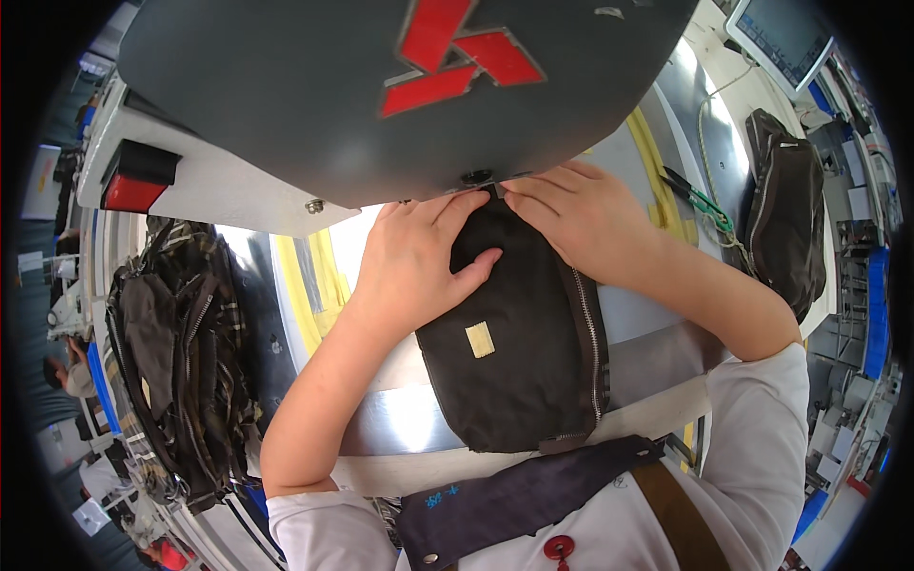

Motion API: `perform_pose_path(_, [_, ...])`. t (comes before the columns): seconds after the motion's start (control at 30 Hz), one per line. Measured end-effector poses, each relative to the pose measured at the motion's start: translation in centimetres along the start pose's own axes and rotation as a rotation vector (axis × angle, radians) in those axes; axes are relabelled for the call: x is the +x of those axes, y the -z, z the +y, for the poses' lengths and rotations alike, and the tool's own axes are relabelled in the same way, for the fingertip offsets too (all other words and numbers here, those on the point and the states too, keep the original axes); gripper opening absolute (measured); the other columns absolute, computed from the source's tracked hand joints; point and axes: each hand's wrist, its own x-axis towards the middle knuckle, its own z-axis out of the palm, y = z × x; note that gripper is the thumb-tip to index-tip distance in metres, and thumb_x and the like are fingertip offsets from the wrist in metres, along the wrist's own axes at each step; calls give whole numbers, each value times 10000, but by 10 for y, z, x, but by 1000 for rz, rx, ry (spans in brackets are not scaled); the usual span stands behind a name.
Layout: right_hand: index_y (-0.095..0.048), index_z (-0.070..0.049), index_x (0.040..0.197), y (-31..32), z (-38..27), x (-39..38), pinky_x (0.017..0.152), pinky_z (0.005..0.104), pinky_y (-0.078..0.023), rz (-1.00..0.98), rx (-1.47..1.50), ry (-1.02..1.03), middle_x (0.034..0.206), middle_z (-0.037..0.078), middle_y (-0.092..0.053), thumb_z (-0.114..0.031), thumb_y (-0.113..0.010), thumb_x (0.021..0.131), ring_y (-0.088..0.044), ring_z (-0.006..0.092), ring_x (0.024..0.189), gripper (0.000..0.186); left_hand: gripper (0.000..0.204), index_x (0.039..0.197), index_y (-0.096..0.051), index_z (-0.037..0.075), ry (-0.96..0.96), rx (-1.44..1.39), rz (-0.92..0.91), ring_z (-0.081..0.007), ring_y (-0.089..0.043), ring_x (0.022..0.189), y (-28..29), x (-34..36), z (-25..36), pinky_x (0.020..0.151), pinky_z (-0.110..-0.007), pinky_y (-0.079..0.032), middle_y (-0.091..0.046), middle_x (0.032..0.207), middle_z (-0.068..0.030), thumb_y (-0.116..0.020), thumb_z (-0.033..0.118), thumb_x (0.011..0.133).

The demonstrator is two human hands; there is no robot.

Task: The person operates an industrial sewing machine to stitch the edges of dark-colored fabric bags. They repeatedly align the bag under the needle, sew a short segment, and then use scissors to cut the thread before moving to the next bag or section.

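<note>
A black fabric pouch piece [524,390] lies on the machine bed, its far end under the dark grey sewing machine head [324,105]. Along its right side runs a metal zipper [589,328], and a small pale yellow patch [479,340] sits on its face. My left hand [405,252] rests on the pouch's far left part, fingers stretched toward the needle area and thumb held apart. Opposite it, my right hand [581,214] presses the far right edge with its fingers laid flat. The machine head hides the needle and some fingertips.
Black zippered pieces with plaid lining [181,362] are piled at the left. Green-handled snips [709,209] lie to the right, near another black zippered pouch [785,214]. A screen [781,38] stands at the far right. Yellow tape strips [314,285] mark the bed.
</note>
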Motion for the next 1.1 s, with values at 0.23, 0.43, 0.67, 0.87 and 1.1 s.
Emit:
perform_pose_path(0.23, [-617,-18,1053,-6,2,-2,908,354,-493,19,53,-34,1188,103,-636,-103,-585,790,-620,227,1052,279,487,1134,-633,48,-37,3,39,-295,-617,1053,-1,1,-1,902,-392,-480,-636,1174,-88,-774,222,702])
perform_pose_path(0.43, [-614,-22,1060,-5,10,6,914,360,-492,-4,47,-68,1194,94,-636,-82,-578,794,-621,227,1056,274,442,1090,-647,23,16,30,74,-324,-661,912,-5,7,-7,788,-373,-534,-676,1055,-128,-776,218,714])
perform_pose_path(0.67, [-613,-20,1078,-2,7,4,926,358,-491,-28,44,-67,1203,97,-634,-76,-584,789,-618,229,1077,297,433,1095,-649,31,-2,-10,90,-324,-662,904,-6,6,-8,792,-374,-535,-679,1034,-130,-775,202,717])
perform_pose_path(0.87, [-612,-18,1078,0,6,6,922,364,-494,-24,50,-74,1188,98,-639,-71,-587,784,-619,229,1074,300,442,1101,-650,37,-6,-19,104,-315,-658,925,-10,4,-11,797,-371,-533,-676,1047,-129,-780,202,713])
perform_pose_path(1.1, [-608,-22,1084,-1,6,7,913,369,-497,-31,67,-79,1188,99,-636,-64,-585,783,-618,231,1076,304,459,1106,-640,52,4,-6,133,-309,-638,959,-11,2,-11,834,-377,-513,-658,1092,-114,-787,208,701])
